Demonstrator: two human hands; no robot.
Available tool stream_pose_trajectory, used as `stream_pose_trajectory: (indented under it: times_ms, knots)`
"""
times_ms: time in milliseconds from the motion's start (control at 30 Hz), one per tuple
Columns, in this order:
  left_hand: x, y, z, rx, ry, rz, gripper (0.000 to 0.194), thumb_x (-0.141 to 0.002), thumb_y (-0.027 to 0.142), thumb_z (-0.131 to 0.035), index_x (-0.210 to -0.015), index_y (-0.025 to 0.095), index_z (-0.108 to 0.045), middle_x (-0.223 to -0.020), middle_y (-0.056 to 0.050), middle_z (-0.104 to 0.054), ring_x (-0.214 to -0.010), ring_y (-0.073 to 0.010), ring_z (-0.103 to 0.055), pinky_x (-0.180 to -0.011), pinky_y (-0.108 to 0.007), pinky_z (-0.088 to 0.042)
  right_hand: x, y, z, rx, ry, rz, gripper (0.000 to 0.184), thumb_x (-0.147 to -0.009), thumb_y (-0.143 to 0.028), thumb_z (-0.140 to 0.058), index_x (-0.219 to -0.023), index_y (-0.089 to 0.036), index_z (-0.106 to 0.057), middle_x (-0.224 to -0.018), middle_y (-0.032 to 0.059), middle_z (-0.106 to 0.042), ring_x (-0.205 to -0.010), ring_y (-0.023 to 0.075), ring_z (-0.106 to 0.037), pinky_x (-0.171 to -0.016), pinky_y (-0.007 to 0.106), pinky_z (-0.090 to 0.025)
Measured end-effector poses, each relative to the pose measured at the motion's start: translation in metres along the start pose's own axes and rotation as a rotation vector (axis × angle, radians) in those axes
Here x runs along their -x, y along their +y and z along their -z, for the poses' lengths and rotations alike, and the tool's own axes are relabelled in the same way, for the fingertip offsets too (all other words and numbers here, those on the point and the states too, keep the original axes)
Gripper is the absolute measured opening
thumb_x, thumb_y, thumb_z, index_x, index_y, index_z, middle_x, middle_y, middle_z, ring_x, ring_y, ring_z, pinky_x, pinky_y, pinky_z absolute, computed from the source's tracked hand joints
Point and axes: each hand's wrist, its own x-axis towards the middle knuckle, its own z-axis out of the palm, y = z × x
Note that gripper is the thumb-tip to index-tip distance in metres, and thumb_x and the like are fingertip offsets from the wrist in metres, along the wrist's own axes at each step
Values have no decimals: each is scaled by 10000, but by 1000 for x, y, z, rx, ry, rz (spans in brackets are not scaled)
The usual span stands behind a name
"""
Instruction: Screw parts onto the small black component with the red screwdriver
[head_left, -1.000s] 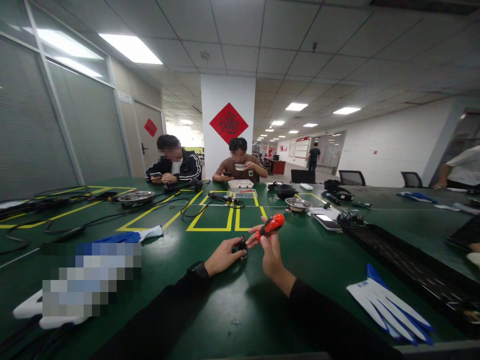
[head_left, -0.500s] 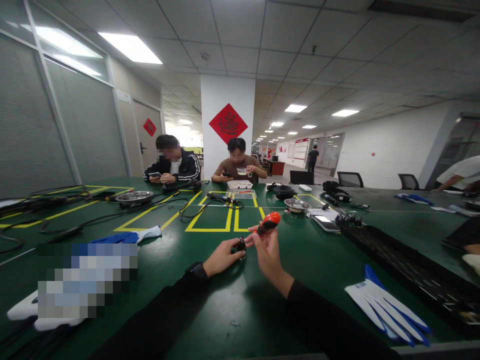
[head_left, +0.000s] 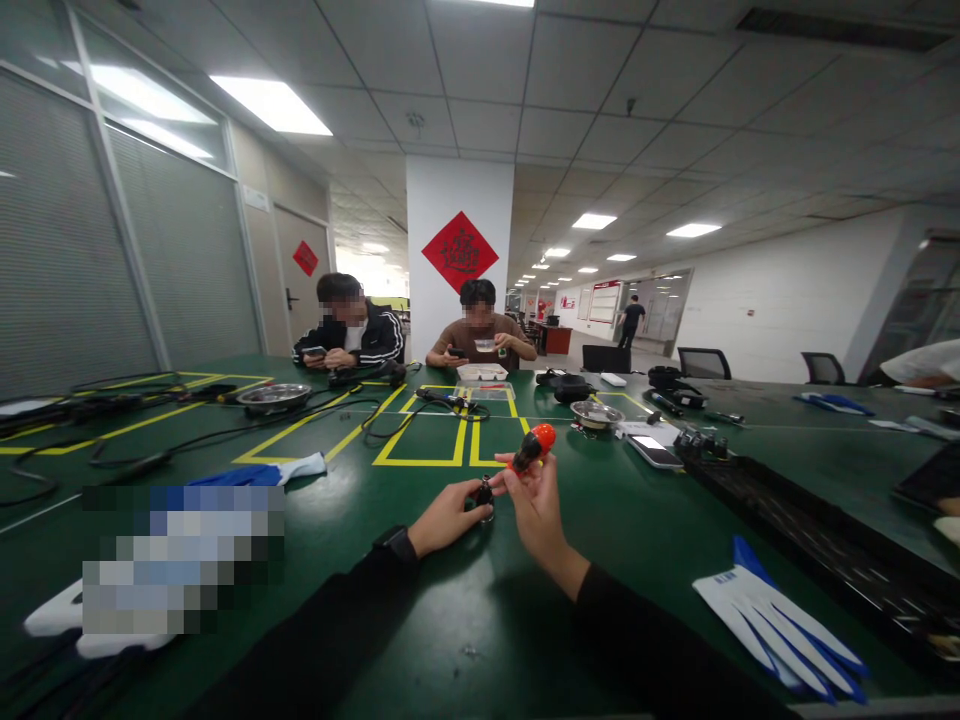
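My right hand (head_left: 538, 510) is closed around a screwdriver (head_left: 534, 447) with a bulbous red and black handle. Its handle tilts up to the right, and I cannot make out its tip. Just to the left, my left hand (head_left: 448, 516) pinches a small dark metal part (head_left: 485, 492) with shiny rounded ends, held upright at the green table (head_left: 360, 560). The fingertips of my right hand are close to the top of this part; whether they touch it I cannot tell.
White-and-blue gloves (head_left: 776, 625) lie at the right, beside a long black tray-like housing (head_left: 810, 540). A phone (head_left: 654, 452) and a metal bowl (head_left: 597, 414) are farther back. Another bowl (head_left: 274, 397) and black cables (head_left: 150, 460) occupy the left. Two people sit across the table.
The screwdriver handle has turned slightly in my right hand. My left hand keeps its pinch on the metal part. The whole view has shifted a little.
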Motion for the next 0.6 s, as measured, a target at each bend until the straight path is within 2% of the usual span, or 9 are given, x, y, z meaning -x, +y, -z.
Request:
stream_pose_trajectory:
  times_ms: [133,233,367,600]
  knots:
    - [0,-1,0,-15,-1,22,251,-751,299,-542,-927,138,-617,-851,-37,-651,-782,-177,-567,-736,-258,-426,1,2,-1,2,19,-11,267,-813,-215,-534,-1042,-234,-397,-971,28,-583,-709,120,-612,-631,264,-526]
    - [0,-2,-1,-12,-3,-12,236,-761,300,-535,-911,135,-615,-863,-39,-648,-773,-172,-568,-729,-255,-424,0,1,0,-7,56,-15,299,-823,-227,-516,-1091,-234,-386,-932,23,-584,-672,116,-599,-606,263,-523]
    - [0,-3,-1,-6,-1,-28,229,-771,297,-530,-923,144,-609,-885,-40,-648,-783,-174,-568,-742,-262,-422,0,0,2,-50,67,-14,367,-857,-252,-436,-1209,-226,-334,-957,50,-588,-668,129,-587,-573,274,-519]
    - [-1,-2,0,-25,-11,-17,222,-764,312,-539,-897,146,-605,-855,-31,-641,-763,-167,-563,-719,-252,-420,0,-3,2,-59,34,-21,395,-852,-250,-448,-1229,-239,-329,-1006,56,-578,-670,127,-584,-582,279,-519]
